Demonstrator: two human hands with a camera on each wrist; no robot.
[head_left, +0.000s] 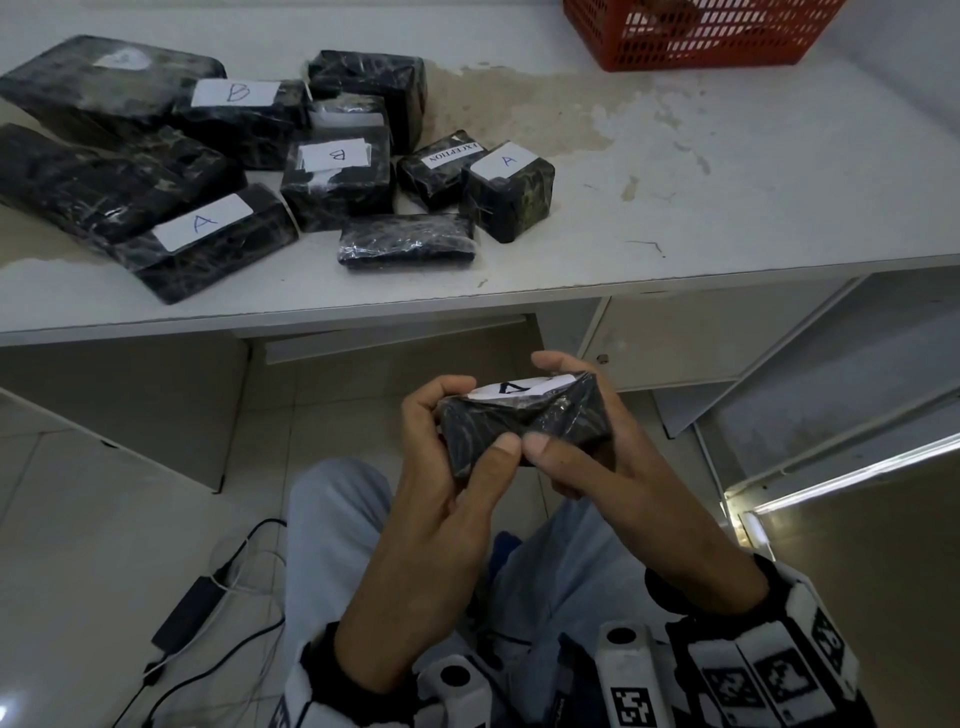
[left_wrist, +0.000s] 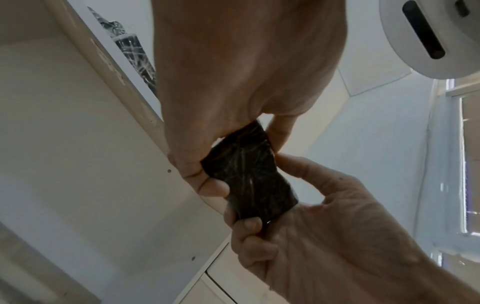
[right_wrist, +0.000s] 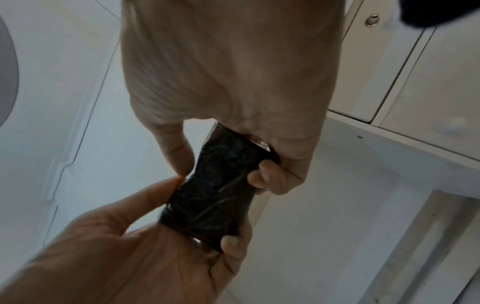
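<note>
A small black plastic-wrapped parcel (head_left: 524, 423) with a white label (head_left: 514, 388) on its top face is held in both hands, below the table's front edge and above my lap. My left hand (head_left: 470, 421) grips its left end, thumb on the near face and fingers curled over the far side. My right hand (head_left: 563, 410) grips the right end the same way, and the two thumb tips almost touch. The left wrist view shows the parcel (left_wrist: 249, 176) between both hands; the right wrist view shows the same parcel (right_wrist: 215, 195). The label's handwritten mark is too foreshortened to read.
On the white table (head_left: 727, 197) lie several black wrapped parcels, some labelled A (head_left: 506, 161), B (head_left: 236, 93) or EXCEPTION (head_left: 453, 154). A red basket (head_left: 701, 41) stands at the back right. A power adapter and cables (head_left: 192, 608) lie on the floor to the left. A cabinet door (head_left: 831, 431) hangs open on the right.
</note>
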